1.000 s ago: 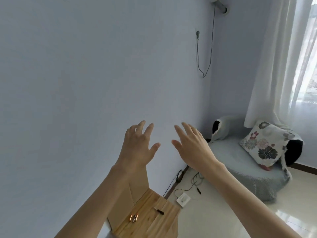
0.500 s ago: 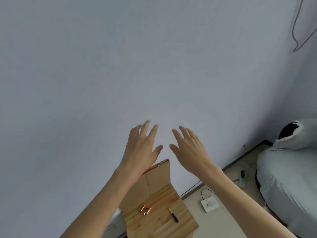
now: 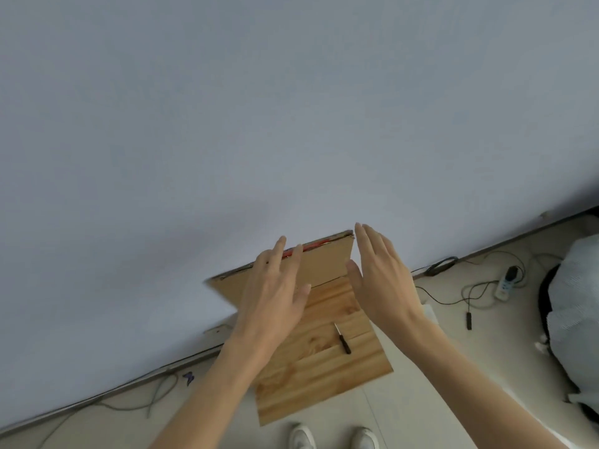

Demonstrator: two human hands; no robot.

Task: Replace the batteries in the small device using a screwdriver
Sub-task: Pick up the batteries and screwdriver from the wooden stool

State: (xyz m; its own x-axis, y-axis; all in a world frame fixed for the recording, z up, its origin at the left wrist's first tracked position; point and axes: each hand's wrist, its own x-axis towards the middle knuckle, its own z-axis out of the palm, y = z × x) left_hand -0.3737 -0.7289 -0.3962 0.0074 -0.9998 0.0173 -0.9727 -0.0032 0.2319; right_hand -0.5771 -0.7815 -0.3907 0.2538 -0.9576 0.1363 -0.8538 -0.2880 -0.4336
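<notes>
Left hand and right hand hover side by side over the wooden table, fingers extended, holding nothing. Black screwdriver lies on the tabletop between the forearms. Cardboard sheet stands at the table's far edge.

The left hand and the right hand are bare, and so are both forearms as far as the lower edge of the view. Below the hands, between the forearms, show the rounded toes of a pair of white shoes: the left shoe and the right shoe, both plain and smooth, cut off by the frame's bottom edge.
</notes>
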